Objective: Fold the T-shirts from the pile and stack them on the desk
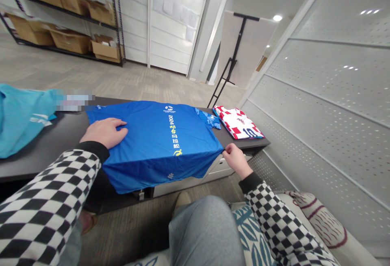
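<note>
A blue T-shirt (146,136) with white and yellow lettering lies spread over a dark table, its near side draping over the front edge. My left hand (105,133) rests flat on the shirt's left part, fingers stretched out, with nothing gripped. At the right, my right hand (237,159) pinches the shirt's near right edge between thumb and fingers. One short sleeve (208,119) with a lighter blue pattern points right on the tabletop. Just beyond it sits a folded red-and-white checkered jersey (239,123) with the number 10.
A turquoise garment (22,115) lies heaped on the dark table (65,136) at left. White drawers (213,170) sit below. A perforated partition (323,95) closes the right side, beside a patterned cushion (319,221). Shelves with cardboard boxes (71,40) stand across the floor.
</note>
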Demonstrator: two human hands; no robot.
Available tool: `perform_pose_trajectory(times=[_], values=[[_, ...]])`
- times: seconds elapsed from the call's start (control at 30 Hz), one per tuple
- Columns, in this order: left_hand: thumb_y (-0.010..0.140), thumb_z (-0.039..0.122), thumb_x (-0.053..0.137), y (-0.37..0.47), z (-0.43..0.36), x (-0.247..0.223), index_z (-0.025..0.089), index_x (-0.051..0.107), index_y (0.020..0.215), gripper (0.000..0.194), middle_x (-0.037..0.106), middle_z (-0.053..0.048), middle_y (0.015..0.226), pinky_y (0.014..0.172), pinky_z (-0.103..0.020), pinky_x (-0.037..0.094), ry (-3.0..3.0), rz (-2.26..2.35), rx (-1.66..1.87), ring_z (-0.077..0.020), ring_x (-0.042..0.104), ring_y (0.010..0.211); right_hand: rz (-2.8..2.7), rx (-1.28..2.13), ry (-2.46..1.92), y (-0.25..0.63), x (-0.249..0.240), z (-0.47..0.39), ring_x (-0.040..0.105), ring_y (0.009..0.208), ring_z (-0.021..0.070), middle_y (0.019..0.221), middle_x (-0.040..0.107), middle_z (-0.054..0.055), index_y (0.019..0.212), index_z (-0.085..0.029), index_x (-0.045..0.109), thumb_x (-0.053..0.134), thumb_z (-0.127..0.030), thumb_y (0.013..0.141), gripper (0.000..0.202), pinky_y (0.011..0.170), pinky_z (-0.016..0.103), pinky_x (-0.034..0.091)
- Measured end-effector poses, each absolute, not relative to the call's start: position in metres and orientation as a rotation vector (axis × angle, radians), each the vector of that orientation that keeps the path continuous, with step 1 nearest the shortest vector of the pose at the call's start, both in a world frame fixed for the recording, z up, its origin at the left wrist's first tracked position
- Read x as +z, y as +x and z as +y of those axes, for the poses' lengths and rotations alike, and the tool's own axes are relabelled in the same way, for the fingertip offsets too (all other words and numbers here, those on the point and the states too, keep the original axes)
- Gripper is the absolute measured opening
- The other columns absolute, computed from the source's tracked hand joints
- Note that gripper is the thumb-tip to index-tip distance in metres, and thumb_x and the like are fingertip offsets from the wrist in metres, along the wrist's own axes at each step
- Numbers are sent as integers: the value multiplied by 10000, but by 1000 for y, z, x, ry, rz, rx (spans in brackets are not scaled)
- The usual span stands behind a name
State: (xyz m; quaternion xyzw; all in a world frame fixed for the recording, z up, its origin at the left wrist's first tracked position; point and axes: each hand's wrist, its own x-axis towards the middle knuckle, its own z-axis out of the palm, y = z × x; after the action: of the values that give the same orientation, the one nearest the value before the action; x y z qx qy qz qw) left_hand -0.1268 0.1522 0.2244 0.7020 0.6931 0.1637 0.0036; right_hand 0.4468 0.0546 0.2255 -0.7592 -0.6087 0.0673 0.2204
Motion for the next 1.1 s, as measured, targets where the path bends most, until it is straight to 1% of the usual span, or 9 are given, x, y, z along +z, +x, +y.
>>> perform_pose_trajectory(times=[0.1,0.2,0.27,0.37,0.47,0.6,0.73,0.9,1.1], values=[[1009,520,524,-126,151,225,198,823,1489,651,698,-122,1669,1287,-552,500,2200,2170,496,-417,666,1495,-1698,176,-2114,447,220,51,721,826,228,870,799,49,856,-233,721,697,-270,998,149,736,310,437],[1008,520,535,-125,150,227,202,822,1492,647,690,-124,1678,1290,-560,500,2184,2171,494,-419,663,1498,-1724,180,-2095,445,217,50,740,843,236,893,824,69,845,-227,760,701,-349,1042,239,745,316,443],[1013,521,533,-125,149,228,199,823,1488,643,687,-129,1680,1298,-568,493,2185,2168,499,-420,658,1505,-1727,172,-2091,442,217,51,746,850,238,892,829,75,844,-224,775,696,-350,1049,253,746,315,443],[1018,519,523,-125,149,229,200,822,1492,644,683,-130,1685,1304,-568,489,2189,2167,481,-417,650,1520,-1731,157,-2089,438,218,52,737,829,234,869,820,76,807,-225,760,663,-312,1044,270,734,315,434],[1011,518,527,-124,149,231,208,820,1496,646,686,-125,1682,1304,-574,488,2179,2171,478,-421,648,1523,-1706,157,-2078,437,218,52,718,800,233,821,795,60,780,-236,722,656,-298,1012,249,717,313,427],[998,524,531,-123,148,231,191,826,1487,660,693,-134,1672,1299,-578,490,2184,2161,491,-435,651,1515,-1649,165,-2054,442,217,52,674,744,232,727,729,23,750,-260,653,645,-287,946,198,685,312,408],[1002,533,514,-124,149,230,201,827,1485,664,693,-126,1672,1300,-560,485,2181,2168,502,-422,651,1517,-1606,183,-1981,446,214,50,657,745,237,729,712,13,768,-274,628,611,-326,932,173,689,314,418],[996,538,538,-126,150,227,210,829,1476,651,707,-120,1659,1287,-539,495,2184,2174,511,-411,659,1500,-1596,189,-1959,448,206,47,654,770,252,748,700,19,771,-290,578,556,-349,955,194,713,327,433],[1008,534,505,-126,151,226,194,820,1491,670,698,-131,1664,1278,-568,501,2185,2169,502,-426,664,1496,-1664,118,-2014,452,197,51,668,788,257,791,714,31,830,-290,563,552,-329,1001,176,721,336,409]])
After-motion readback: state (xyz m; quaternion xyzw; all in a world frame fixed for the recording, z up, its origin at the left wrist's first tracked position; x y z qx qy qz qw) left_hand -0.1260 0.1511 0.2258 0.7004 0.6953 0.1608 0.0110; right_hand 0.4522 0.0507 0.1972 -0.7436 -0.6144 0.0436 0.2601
